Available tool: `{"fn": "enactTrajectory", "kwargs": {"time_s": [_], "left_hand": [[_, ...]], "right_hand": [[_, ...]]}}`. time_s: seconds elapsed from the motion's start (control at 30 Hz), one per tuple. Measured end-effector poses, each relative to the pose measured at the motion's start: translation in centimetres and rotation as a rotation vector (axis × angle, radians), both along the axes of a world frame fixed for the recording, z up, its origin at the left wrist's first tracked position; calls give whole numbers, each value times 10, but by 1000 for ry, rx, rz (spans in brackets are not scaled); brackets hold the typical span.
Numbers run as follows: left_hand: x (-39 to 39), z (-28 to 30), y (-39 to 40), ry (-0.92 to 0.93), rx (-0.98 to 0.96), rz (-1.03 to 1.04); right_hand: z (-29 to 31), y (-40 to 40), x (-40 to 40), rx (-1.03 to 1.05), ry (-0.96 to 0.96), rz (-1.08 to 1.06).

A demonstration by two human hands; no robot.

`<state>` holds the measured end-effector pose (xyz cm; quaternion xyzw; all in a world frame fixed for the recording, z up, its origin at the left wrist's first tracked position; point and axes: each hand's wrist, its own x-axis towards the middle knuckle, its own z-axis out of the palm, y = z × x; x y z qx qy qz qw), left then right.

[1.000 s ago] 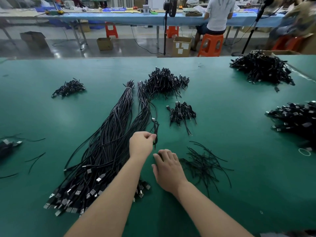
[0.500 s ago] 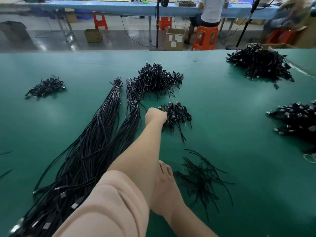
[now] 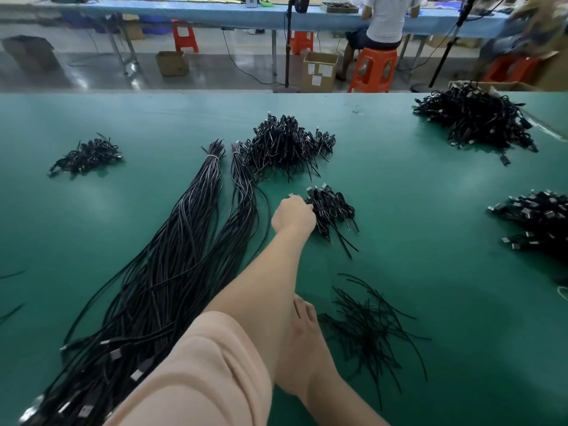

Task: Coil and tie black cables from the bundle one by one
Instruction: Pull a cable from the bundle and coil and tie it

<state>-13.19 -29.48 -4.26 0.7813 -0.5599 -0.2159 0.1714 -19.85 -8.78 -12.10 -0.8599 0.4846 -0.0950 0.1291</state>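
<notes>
A long bundle of straight black cables (image 3: 184,241) lies on the green table (image 3: 430,256), left of my arms, with metal plugs at its near end. My left hand (image 3: 293,215) is stretched far forward to the left edge of a small pile of coiled, tied cables (image 3: 333,207). Its fingers are curled around a coiled cable, and a metal plug tip shows just above the knuckles. My right hand (image 3: 302,330) rests flat on the table, largely hidden under my left forearm, beside a scatter of thin black ties (image 3: 365,330).
A bigger heap of coiled cables (image 3: 282,146) sits beyond the small pile. More heaps lie at the far left (image 3: 86,155), far right (image 3: 473,118) and right edge (image 3: 538,216). Behind the table, a person sits on an orange stool (image 3: 373,69).
My left hand has carried a coiled cable from near my right hand forward to the small pile. The right hand stayed beside the ties. The camera has leaned forward.
</notes>
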Motion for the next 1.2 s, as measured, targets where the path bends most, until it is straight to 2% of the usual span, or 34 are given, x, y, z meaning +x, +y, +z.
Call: {"fn": "enactTrajectory", "kwargs": {"time_s": [0.03,0.07,0.2,0.3,0.43,0.53,0.67,0.9,1.1,1.2], "left_hand": [[2,4,3,-2,-34,-3],[5,10,5,35,-83,0],[37,44,22,176,-310,-7],[75,58,60,149,-395,-66],[130,34,123,-20,-251,-128],[155,-8,175,-133,-112,-134],[174,-56,219,-315,-32,-194],[185,-62,214,-164,-77,-216],[187,-62,210,-78,-101,-185],[186,-64,210,-81,-105,-169]], "right_hand": [[7,4,8,-55,-29,-90],[15,-2,8,-69,15,-93],[3,8,6,-117,-11,-58],[6,4,6,-131,-33,-86],[9,7,8,-101,-8,-67],[9,8,8,-153,-3,-92],[10,10,8,-146,-11,-90],[18,14,9,-120,63,-66],[28,25,29,-38,70,171],[34,29,45,42,46,196]]}}
